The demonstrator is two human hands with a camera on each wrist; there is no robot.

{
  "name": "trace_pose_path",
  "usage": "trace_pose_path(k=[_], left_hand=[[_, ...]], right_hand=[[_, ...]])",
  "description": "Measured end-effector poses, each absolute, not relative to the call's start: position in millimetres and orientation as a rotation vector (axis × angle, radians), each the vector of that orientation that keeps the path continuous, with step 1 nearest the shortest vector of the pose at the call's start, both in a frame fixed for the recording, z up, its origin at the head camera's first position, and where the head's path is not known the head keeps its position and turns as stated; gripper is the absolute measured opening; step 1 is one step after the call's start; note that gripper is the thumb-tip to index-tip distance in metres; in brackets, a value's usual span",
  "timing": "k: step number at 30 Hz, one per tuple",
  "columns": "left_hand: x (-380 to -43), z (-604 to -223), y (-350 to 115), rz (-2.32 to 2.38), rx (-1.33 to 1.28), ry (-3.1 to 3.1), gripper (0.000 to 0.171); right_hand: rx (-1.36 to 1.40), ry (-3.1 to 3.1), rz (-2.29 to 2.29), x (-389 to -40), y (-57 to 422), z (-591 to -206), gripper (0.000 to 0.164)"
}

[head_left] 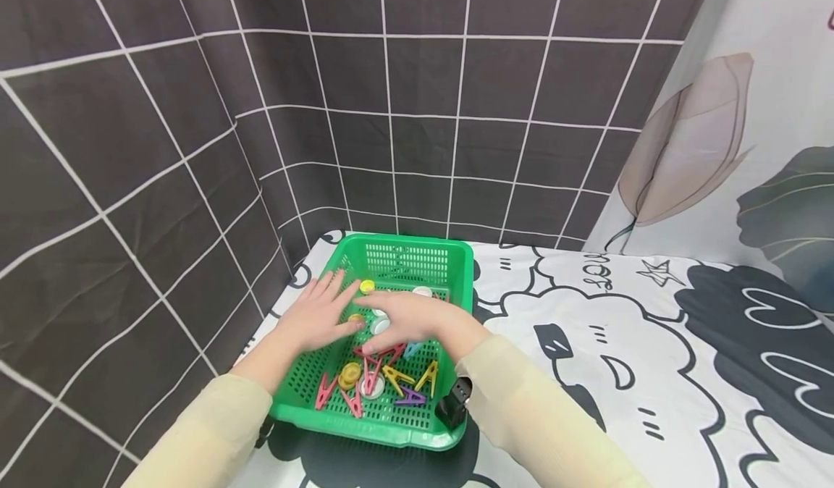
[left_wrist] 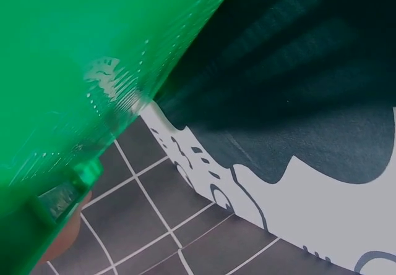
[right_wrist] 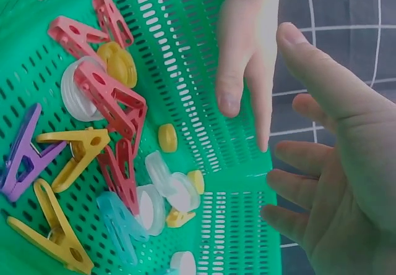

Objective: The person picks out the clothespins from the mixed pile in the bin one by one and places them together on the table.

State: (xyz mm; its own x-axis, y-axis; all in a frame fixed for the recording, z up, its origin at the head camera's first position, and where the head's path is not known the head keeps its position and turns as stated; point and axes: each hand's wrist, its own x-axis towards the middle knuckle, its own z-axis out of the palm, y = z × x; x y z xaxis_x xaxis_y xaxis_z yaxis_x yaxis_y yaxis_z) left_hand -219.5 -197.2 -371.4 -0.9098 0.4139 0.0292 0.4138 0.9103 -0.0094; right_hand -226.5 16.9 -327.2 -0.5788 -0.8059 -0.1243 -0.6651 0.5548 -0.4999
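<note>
A rectangular green plastic basket (head_left: 412, 240), its walls and floor pierced with rows of narrow slots, stands on a surface spread with black-and-white cartoon-printed cloth (head_left: 521, 343). Above its left side, the left hand (head_left: 318, 318) has its fingers spread; whether it touches the rim cannot be told. The right hand (head_left: 405, 316) reaches over the middle with loosely parted fingers and an extended thumb, pinching nothing. The hands are near each other but apart.

Inside the basket, smooth clothespins lie scattered on the perforated floor: V-shaped red clothespins (right_wrist: 110, 93), some overlapping; two yellow clothespins (right_wrist: 59, 232), the nearer with a greyish spring; one purple clothespin (right_wrist: 23, 160); and a translucent light-blue clothespin (right_wrist: 122, 222). Among them sit round yellow discs (right_wrist: 116, 63) and clear round cases (right_wrist: 73, 93) with glossy rims, one partly under a red clothespin.

Cream sleeves (head_left: 202, 426) cover the forearms, and a small black device (head_left: 452, 403) hugs the right wrist. Behind hangs dark grey fabric (head_left: 423, 144) patterned with white grid lines, softly rippled.
</note>
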Motion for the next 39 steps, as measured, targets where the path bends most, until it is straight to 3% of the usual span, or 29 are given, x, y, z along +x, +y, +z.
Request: trace_pose_path(k=[16,28,39], left_hand=[[-220,-370,-196,-0.015,-0.668,-3.033,0.084],[-222,-373,-201,0.028,-0.659,-3.053,0.084],[-223,-374,-200,0.011,-0.663,-3.061,0.081]], right_hand=[[-1.084,2.406,-0.688,-238,19,-339,0.075],[-1.051,2.29,-0.736,-246,18,-353,0.062],[-0.956,2.291,-0.729,-253,18,-367,0.066]])
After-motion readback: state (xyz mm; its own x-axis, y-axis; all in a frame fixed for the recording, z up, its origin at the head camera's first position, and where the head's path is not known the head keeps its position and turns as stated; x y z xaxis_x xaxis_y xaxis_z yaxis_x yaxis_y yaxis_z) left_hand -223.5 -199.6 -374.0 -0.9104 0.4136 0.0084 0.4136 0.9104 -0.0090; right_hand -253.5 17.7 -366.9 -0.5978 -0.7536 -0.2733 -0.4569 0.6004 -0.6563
